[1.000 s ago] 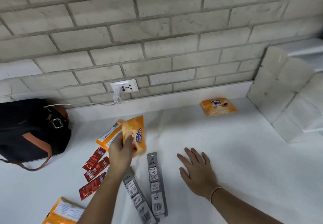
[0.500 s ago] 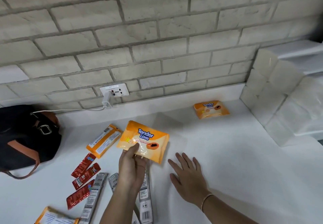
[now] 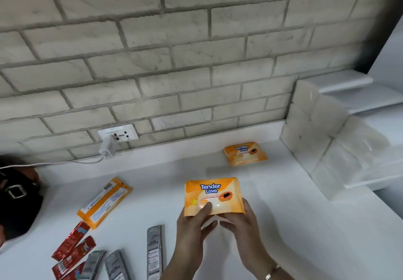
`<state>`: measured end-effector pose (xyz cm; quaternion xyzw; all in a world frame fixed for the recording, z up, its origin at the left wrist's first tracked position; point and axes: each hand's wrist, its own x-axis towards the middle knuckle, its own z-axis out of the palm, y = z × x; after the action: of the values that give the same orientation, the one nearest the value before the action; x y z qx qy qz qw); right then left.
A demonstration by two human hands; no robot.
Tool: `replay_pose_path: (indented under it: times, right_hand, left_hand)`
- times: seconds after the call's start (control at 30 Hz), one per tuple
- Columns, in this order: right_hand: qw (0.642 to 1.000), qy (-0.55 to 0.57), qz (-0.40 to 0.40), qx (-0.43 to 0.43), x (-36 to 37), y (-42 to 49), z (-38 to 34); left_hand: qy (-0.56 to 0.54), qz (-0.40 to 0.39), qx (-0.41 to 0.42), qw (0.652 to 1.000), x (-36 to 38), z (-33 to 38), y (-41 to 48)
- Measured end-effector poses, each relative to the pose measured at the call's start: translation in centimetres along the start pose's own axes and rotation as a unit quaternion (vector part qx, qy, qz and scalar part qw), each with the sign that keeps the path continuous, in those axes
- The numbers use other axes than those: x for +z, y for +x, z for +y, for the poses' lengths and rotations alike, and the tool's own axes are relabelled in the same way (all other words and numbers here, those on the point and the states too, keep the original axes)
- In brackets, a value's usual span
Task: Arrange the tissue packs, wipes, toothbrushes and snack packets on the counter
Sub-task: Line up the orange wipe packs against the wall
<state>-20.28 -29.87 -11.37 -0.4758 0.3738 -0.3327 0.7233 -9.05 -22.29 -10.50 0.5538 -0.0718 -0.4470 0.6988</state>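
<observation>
Wipes [image 3: 212,194] held face-up over the counter [image 3: 294,225]. Left hand [image 3: 192,227] has its thumb on the front lower edge, fingers curled underneath. Right hand [image 3: 239,225] has its fingers grasping the lower right corner from below.

- **Second wipes** [image 3: 245,154]: beyond the held wipes, by the back wall edge, well apart.
- **Tissue packs** [image 3: 322,140]: stacked right of the held wipes, against the corner.
- **Third wipes** [image 3: 104,202]: face-down, left of the held wipes.
- **Snack packets** [image 3: 73,249]: further left and nearer.
- **Toothbrushes** [image 3: 154,251]: just left of the left wrist.
- **Bag** [image 3: 17,199]: far left.

White counter surface shows between the held wipes and second wipes, and right of the held wipes up to the tissue packs.
</observation>
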Motion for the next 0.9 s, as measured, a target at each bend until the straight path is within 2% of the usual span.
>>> replay_pose_path:
  times: [0.13, 0.23, 0.3, 0.37, 0.47, 0.53, 0.63, 0.77, 0.83, 0.9]
  right_hand:
    - [0.999, 0.007, 0.03, 0.005, -2.9, 3.2, -1.8]
    - [0.997, -0.024, 0.066, -0.012, -4.9, 7.3, -3.9]
    - [0.997, -0.046, 0.058, 0.001, -6.0, 9.8, -5.3]
    - [0.993, -0.107, 0.041, 0.032, -7.4, 12.4, -6.0]
    - [0.966, -0.248, 0.028, 0.073, -9.6, 16.0, -7.0]
    - [0.953, -0.284, 0.017, 0.1, -10.4, 18.0, -7.8]
    - [0.957, -0.272, 0.01, 0.103, -11.1, 20.2, -8.9]
    - [0.963, -0.254, 0.022, 0.088, -10.8, 21.3, -8.8]
    - [0.941, -0.334, 0.032, 0.039, -10.8, 21.8, -9.2]
    - [0.89, -0.455, 0.009, -0.045, -11.3, 22.0, -9.0]
  left_hand:
    - [0.093, 0.011, 0.004, 0.996, 1.7, -0.5, 2.1]
    - [0.105, -0.005, 0.004, 0.994, 3.9, -0.6, 5.0]
    - [0.11, -0.009, 0.001, 0.994, 5.1, -0.7, 7.4]
    - [0.157, -0.021, -0.004, 0.987, 6.1, -0.8, 9.8]
    - [0.225, -0.06, -0.033, 0.972, 7.1, -1.0, 12.7]
    - [0.275, -0.077, -0.036, 0.958, 7.8, -0.6, 14.1]
    - [0.357, -0.079, -0.004, 0.931, 9.0, 0.1, 15.7]
    - [0.456, -0.046, 0.045, 0.888, 9.4, 0.0, 17.4]
    - [0.487, -0.07, 0.085, 0.866, 10.1, 0.1, 18.3]
    - [0.541, -0.083, 0.115, 0.829, 10.0, -0.2, 18.9]
